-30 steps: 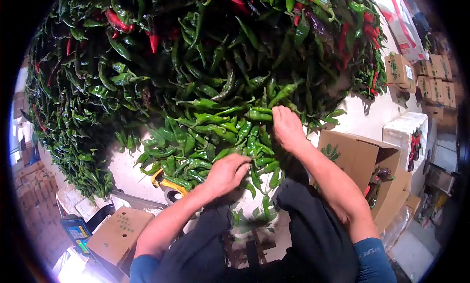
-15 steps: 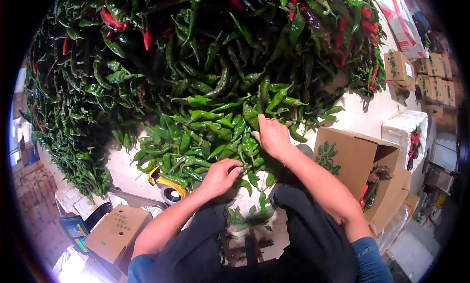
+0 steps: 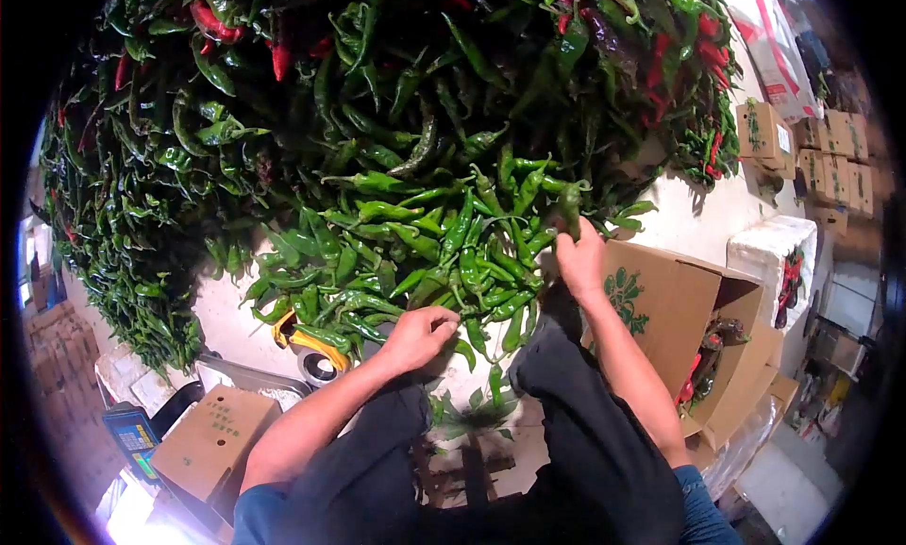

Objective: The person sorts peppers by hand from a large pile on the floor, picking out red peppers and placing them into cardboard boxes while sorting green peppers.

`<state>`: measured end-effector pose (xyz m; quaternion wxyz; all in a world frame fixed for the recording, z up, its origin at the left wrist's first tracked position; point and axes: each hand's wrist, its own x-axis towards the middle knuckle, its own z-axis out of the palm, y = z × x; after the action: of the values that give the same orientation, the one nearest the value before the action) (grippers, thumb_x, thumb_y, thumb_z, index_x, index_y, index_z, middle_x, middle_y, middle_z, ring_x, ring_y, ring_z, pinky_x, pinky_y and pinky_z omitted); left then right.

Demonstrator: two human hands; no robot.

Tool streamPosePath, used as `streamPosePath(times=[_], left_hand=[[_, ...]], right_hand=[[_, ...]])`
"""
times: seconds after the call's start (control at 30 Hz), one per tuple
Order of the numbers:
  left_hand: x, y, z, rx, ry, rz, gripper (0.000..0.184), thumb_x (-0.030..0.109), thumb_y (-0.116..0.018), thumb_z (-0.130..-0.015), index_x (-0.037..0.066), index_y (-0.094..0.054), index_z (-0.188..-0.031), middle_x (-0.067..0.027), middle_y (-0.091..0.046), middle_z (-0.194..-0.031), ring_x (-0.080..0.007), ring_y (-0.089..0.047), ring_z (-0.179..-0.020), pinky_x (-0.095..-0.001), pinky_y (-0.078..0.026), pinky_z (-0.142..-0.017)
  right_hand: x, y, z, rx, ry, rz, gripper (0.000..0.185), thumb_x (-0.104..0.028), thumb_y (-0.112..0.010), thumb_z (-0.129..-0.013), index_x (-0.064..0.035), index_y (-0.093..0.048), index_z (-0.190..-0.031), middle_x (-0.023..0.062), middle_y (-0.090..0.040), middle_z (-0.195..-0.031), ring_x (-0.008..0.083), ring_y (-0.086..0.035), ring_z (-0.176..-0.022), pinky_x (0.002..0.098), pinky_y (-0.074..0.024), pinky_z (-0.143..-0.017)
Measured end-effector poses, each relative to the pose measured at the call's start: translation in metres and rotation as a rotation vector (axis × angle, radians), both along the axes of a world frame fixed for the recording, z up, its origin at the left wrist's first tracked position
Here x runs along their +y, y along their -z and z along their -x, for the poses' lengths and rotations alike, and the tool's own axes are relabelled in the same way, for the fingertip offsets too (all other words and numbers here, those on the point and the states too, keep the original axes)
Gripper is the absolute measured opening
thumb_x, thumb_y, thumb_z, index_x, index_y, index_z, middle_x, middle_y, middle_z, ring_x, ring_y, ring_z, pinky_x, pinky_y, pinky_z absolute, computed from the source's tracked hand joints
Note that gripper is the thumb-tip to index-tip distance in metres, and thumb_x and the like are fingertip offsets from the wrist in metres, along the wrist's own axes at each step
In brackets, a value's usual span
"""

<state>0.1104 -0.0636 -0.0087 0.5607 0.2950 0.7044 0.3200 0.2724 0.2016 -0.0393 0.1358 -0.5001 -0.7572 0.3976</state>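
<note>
Here is the right hand (image 3: 581, 257), thumb and fingers seemingly closed in a pinch on a glossy, slender green pepper (image 3: 569, 205), which stands up from the fingertips with most of its length clear, probably because so slim a pod needs only a light hold at its lower end. Over on the other side, the left hand (image 3: 420, 339) lies low, fingers loosely curled and thumb near the forefinger; whether anything sits inside that curl, I cannot tell. Between and beyond the two sets of fingers spreads a loose patch of bright green, shiny peppers (image 3: 457, 234), laid thinly, it seems, so that single pods can be picked out. Farther out from the fingers rises a big heap of dark green peppers flecked with red (image 3: 477, 54), its near slope reaching the patch, likely to keep it within arm's reach. Just left of the left fingers, a yellow plastic tool with a round end (image 3: 316, 347) lies partly under peppers, close enough to grab. And to the right of the right fingers, a brown cardboard box printed in green (image 3: 651, 300) lies with its flapped mouth turned away, dark and red peppers (image 3: 722, 333) showing inside, handy for that arm.
</note>
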Motion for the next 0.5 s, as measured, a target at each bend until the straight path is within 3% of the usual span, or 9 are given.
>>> streamPosePath(times=[0.1, 0.17, 0.2, 0.3, 0.33, 0.37, 0.43, 0.47, 0.5], left_hand=[[0.002, 0.001, -0.003, -0.032, -0.004, 0.016, 0.029, 0.023, -0.060, -0.094, 0.000, -0.069, -0.109, -0.0178, -0.071, -0.099, -0.0300, -0.069, -0.092, -0.0381, -0.053, -0.084], [0.007, -0.001, -0.007, 0.014, 0.003, -0.077, 0.027, 0.021, -0.060, -0.093, 0.000, -0.069, -0.107, -0.0188, -0.071, -0.097, -0.0333, -0.068, -0.092, -0.0396, -0.053, -0.084], [0.011, -0.004, -0.008, 0.038, 0.006, -0.124, 0.027, 0.021, -0.060, -0.092, -0.001, -0.069, -0.106, -0.0192, -0.070, -0.096, -0.0349, -0.068, -0.092, -0.0404, -0.053, -0.084], [0.031, -0.013, -0.001, 0.219, -0.001, -0.247, 0.024, 0.018, -0.059, -0.091, 0.000, -0.069, -0.103, -0.0213, -0.069, -0.097, -0.0397, -0.067, -0.091, -0.0437, -0.053, -0.083], [0.043, -0.021, 0.005, 0.208, -0.021, -0.185, 0.022, 0.016, -0.058, -0.091, -0.001, -0.068, -0.100, -0.0230, -0.068, -0.099, -0.0411, -0.066, -0.090, -0.0452, -0.053, -0.081], [0.052, -0.016, 0.010, 0.247, -0.040, -0.222, 0.023, 0.015, -0.057, -0.091, 0.000, -0.067, -0.104, -0.0238, -0.067, -0.098, -0.0408, -0.066, -0.088, -0.0457, -0.053, -0.079], [0.077, -0.012, 0.018, 0.498, -0.004, -0.306, 0.025, 0.016, -0.061, -0.091, 0.000, -0.064, -0.111, -0.0205, -0.066, -0.098, -0.0361, -0.068, -0.086, -0.0446, -0.055, -0.075], [0.089, -0.008, 0.017, 0.613, 0.152, -0.263, 0.027, 0.015, -0.062, -0.089, 0.000, -0.062, -0.111, -0.0202, -0.064, -0.096, -0.0363, -0.068, -0.083, -0.0445, -0.055, -0.072], [0.104, -0.002, 0.019, 0.732, 0.312, -0.227, 0.029, 0.014, -0.063, -0.087, -0.001, -0.059, -0.112, -0.0199, -0.063, -0.095, -0.0364, -0.068, -0.080, -0.0445, -0.056, -0.068]], right_hand=[[-0.026, -0.006, 0.015, -0.216, -0.494, -0.134, 0.033, -0.013, -0.067, -0.078, -0.0026, -0.066, -0.109, 0.0162, -0.065, -0.099, 0.0343, -0.066, -0.091, 0.0425, -0.0546, -0.082], [-0.043, -0.002, 0.024, -0.465, -0.655, -0.038, 0.033, -0.017, -0.070, -0.076, -0.0030, -0.064, -0.105, 0.0195, -0.061, -0.102, 0.0396, -0.066, -0.090, 0.0491, -0.0548, -0.082], [-0.044, 0.004, 0.028, -0.584, -0.727, 0.000, 0.039, -0.023, -0.074, -0.076, -0.0018, -0.063, -0.106, 0.0196, -0.059, -0.105, 0.0394, -0.064, -0.094, 0.0485, -0.0541, -0.083], [-0.043, 0.007, 0.024, -0.654, -0.804, 0.023, 0.041, -0.025, -0.075, -0.074, -0.0006, -0.063, -0.104, 0.0206, -0.059, -0.104, 0.0393, -0.064, -0.094, 0.0492, -0.0538, -0.082], [-0.042, 0.005, 0.020, -0.569, -0.784, 0.025, 0.040, -0.028, -0.077, -0.072, -0.0007, -0.064, -0.099, 0.0215, -0.060, -0.104, 0.0412, -0.064, -0.093, 0.0504, -0.0535, -0.081], [-0.040, 0.005, 0.017, -0.511, -0.738, 0.079, 0.036, -0.024, -0.075, -0.072, -0.0001, -0.064, -0.097, 0.0167, -0.065, -0.097, 0.0324, -0.066, -0.086, 0.0432, -0.0537, -0.077], [-0.022, -0.014, 0.014, -0.351, -0.489, 0.578, 0.031, -0.019, -0.067, -0.075, 0.0017, -0.066, -0.098, 0.0158, -0.069, -0.092, 0.0263, -0.067, -0.081, 0.0374, -0.0530, -0.074], [-0.015, -0.009, 0.004, -0.209, -0.325, 0.732, 0.033, -0.016, -0.065, -0.075, 0.0030, -0.065, -0.102, 0.0103, -0.068, -0.089, 0.0181, -0.062, -0.078, 0.0316, -0.0495, -0.069], [-0.013, -0.018, 0.002, 0.117, -0.117, 0.918, 0.030, -0.012, -0.062, -0.074, 0.0014, -0.065, -0.101, 0.0082, -0.066, -0.087, 0.0180, -0.061, -0.074, 0.0300, -0.0486, -0.065]])
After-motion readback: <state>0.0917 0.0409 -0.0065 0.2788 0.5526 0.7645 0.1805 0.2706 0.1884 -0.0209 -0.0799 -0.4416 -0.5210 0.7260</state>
